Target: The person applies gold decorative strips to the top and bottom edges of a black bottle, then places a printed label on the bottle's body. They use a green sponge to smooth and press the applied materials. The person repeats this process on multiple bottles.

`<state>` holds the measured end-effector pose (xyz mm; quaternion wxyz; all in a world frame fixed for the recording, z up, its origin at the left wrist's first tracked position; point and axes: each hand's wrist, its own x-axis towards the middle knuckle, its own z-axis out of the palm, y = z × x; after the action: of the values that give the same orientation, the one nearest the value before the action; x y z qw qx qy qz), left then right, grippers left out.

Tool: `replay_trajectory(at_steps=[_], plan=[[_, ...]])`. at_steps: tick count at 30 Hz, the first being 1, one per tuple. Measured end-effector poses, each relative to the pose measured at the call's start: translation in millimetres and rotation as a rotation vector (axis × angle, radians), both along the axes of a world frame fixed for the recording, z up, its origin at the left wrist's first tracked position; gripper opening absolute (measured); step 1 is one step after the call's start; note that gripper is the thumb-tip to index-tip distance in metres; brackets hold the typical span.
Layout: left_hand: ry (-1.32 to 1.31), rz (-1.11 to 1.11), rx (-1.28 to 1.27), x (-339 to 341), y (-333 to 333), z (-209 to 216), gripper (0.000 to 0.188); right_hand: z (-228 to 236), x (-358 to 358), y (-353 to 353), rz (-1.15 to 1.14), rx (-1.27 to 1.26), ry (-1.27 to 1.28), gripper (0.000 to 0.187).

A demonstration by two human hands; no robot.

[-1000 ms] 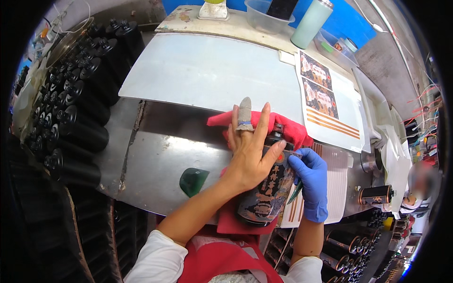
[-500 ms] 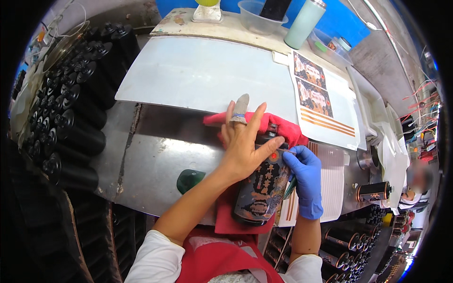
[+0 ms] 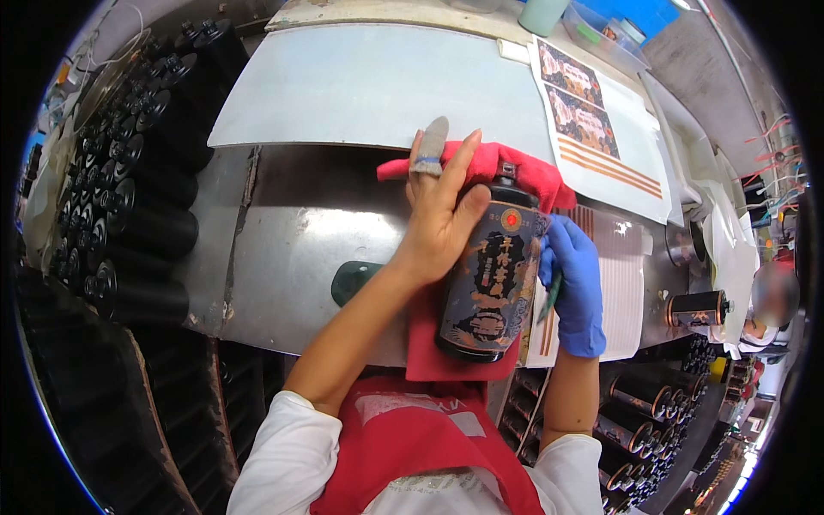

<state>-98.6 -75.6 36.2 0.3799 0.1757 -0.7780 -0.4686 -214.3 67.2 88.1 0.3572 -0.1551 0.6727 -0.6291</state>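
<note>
I see the left hand [image 3: 436, 221] spread wide, 1 finger in a grey cot [image 3: 431, 144], thumb against the black bottle [image 3: 491, 279]; the blue-gloved right hand [image 3: 576, 287] is curled round a green tool [image 3: 550, 297]; the bottle rests on red cloth [image 3: 425, 335] at the metal workbench's [image 3: 287, 279] near edge
</note>
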Motion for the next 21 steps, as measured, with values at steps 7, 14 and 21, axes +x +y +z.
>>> replay_trajectory(at_steps=[7,14,21], plan=[[0.127,0.035,0.054,8.8,24.5,-10.6,0.048,-5.7,32.5,64.0,0.269,0.241,-0.127,0.012],[0.149,-0.002,0.16,22.8,40.6,-6.4,0.048,-23.0,29.6,74.4,0.231,0.21,-0.158,0.012],[0.074,-0.226,0.274,39.5,48.9,-13.7,0.055,-27.3,34.8,63.8,0.277,0.153,-0.132,0.051]])
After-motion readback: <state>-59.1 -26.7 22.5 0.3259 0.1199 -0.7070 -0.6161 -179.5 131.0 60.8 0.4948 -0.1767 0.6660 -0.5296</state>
